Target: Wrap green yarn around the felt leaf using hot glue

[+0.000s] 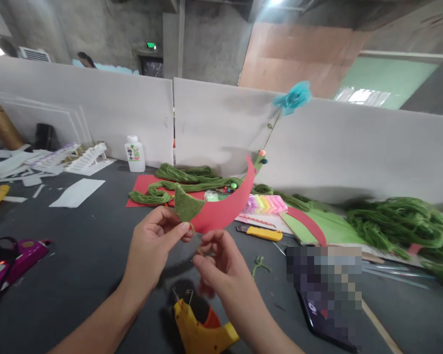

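Note:
My left hand (155, 242) pinches a red crescent-shaped paper piece (232, 204) at its lower end, where green yarn (186, 205) is wound over the tip into a green point. The crescent curves up and to the right. My right hand (217, 263) is just below and to the right of it, fingers curled in a pinch near the wound end; what it holds is too small to make out. Both hands hover above a dark grey table (88, 255).
A yellow glue gun (199, 327) lies beneath my hands, a pink one (20, 258) at the left. Behind are green yarn bundles (184, 179), red paper (142, 184), a white bottle (134, 153), a yellow cutter (260, 232), more yarn (398, 223) and white partition boards (96, 108).

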{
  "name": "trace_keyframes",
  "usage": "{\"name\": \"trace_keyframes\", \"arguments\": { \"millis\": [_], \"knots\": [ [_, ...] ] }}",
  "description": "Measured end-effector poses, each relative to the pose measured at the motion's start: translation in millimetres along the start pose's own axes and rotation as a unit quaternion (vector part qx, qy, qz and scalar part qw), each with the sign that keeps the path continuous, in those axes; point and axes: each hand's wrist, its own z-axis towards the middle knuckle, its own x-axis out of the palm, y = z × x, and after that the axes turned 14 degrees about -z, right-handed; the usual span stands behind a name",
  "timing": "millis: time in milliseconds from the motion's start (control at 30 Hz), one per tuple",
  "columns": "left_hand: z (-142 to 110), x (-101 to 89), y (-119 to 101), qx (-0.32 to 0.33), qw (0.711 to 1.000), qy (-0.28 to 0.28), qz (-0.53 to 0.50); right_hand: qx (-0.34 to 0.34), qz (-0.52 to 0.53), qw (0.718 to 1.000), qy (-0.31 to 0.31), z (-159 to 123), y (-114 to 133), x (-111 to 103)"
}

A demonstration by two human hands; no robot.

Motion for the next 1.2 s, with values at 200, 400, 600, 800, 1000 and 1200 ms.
{"name": "trace_keyframes", "arguments": {
  "millis": [200,400,600,800,1000,1200],
  "knots": [
    [-4.1,4.1,7.2,-0.08,0.996,0.03,-0.035,-0.103,-0.296,0.945,-0.09,-7.8,7.1,-30.2],
    [-8.7,8.5,10.4,-0.181,0.979,0.061,-0.072,-0.172,-0.437,0.879,-0.089,-3.9,5.3,-52.4],
    [-10.6,11.7,9.6,-0.202,0.975,0.071,-0.066,-0.162,-0.441,0.88,-0.071,-1.6,9.6,-62.3],
    [-12.5,12.6,7.7,-0.208,0.973,0.079,-0.067,-0.162,-0.447,0.877,-0.07,0.4,12.4,-72.6],
    [-12.4,13.2,4.9,-0.214,0.972,0.084,-0.056,-0.152,-0.465,0.867,-0.093,0.4,10.2,-70.4],
    [-13.7,11.7,3.6,-0.202,0.974,0.092,-0.046,-0.077,-0.409,0.907,-0.07,3.7,9.2,-72.0]
  ]
}}
